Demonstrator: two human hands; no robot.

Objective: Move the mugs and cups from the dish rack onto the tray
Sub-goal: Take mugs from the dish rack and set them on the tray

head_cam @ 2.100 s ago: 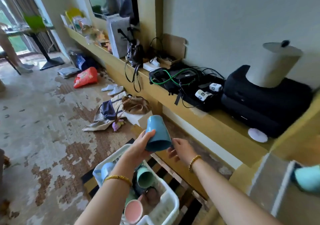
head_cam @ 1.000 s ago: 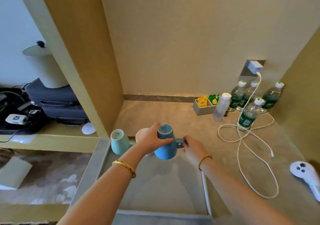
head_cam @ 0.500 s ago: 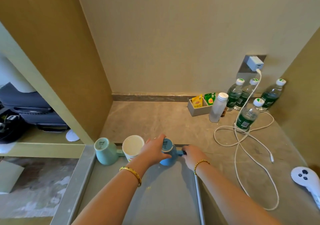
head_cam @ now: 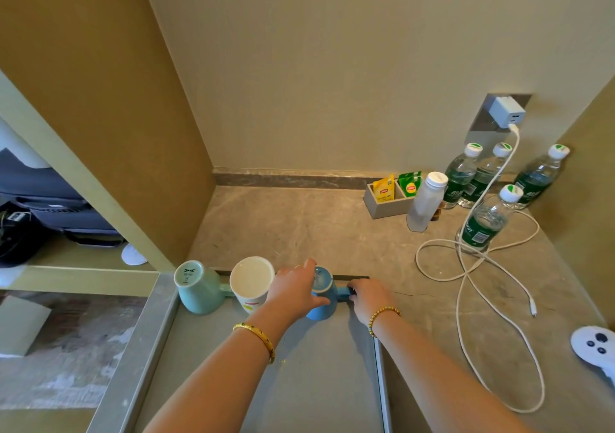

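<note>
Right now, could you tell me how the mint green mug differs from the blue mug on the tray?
The mint green mug is pale and stands free; the blue mug is darker and gripped by the left hand, with the right hand at its handle. Both stand upside down along the tray's far edge.

Lower centre of frame: my left hand grips blue mug, upside down on grey tray; my right hand pinches its handle. Left: white cup, green mug.

Blue mug, mint mug, white cup, grey tray.
</note>
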